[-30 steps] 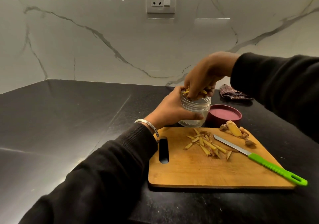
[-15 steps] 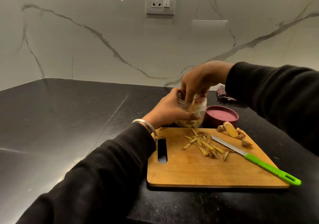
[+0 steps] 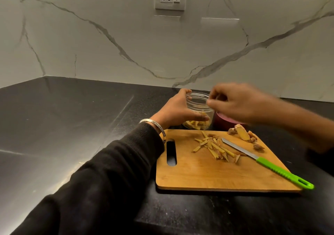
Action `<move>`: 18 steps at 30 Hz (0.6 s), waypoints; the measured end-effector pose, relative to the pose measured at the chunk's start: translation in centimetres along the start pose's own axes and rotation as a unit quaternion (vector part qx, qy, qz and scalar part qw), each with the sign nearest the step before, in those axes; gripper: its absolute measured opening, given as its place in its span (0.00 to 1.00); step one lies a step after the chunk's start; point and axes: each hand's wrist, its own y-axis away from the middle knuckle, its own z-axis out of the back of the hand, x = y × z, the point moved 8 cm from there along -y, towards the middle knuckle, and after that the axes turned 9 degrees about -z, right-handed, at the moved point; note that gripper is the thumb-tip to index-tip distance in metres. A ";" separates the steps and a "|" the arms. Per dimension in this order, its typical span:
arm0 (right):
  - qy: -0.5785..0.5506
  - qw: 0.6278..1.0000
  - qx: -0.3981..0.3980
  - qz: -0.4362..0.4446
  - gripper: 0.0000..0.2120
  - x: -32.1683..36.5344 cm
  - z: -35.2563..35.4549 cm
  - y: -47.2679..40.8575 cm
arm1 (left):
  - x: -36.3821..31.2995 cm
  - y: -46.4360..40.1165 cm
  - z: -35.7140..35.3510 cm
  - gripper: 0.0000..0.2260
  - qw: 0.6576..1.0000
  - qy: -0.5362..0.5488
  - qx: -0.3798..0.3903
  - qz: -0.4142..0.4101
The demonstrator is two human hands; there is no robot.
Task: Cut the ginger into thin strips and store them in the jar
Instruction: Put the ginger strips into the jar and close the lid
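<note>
Left hand [image 3: 178, 110] grips the clear jar [image 3: 197, 110] holding ginger strips [image 3: 251, 125]; blurred right hand [image 3: 240, 103], grip unclear, hovers beside its rim.

black counter [image 3: 75, 126] | on it: wooden cutting board [image 3: 207, 177] (slotted handle), maroon lid [image 3: 221, 121]

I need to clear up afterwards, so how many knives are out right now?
1. The green-handled knife lies on the cutting board, blade toward the ginger strips, handle overhanging the board's right corner. Neither hand touches it. No other knife shows.
</note>
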 end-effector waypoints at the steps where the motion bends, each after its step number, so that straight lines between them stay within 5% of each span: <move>1: 0.003 0.999 0.038 -0.007 0.07 -0.7 -1.2 1.1 | 0.0 0.0 0.0 0.48 1.000 -0.005 0.003 -0.003; 7: 0.055 0.985 0.161 0.003 0.27 -2.6 -6.6 4.4 | -0.2 0.0 -0.1 0.48 1.000 -0.011 -0.001 -0.003; 18: -0.003 0.993 0.094 0.076 0.31 -0.5 -7.3 6.1 | -0.3 0.0 -0.2 0.48 1.000 -0.019 0.001 -0.007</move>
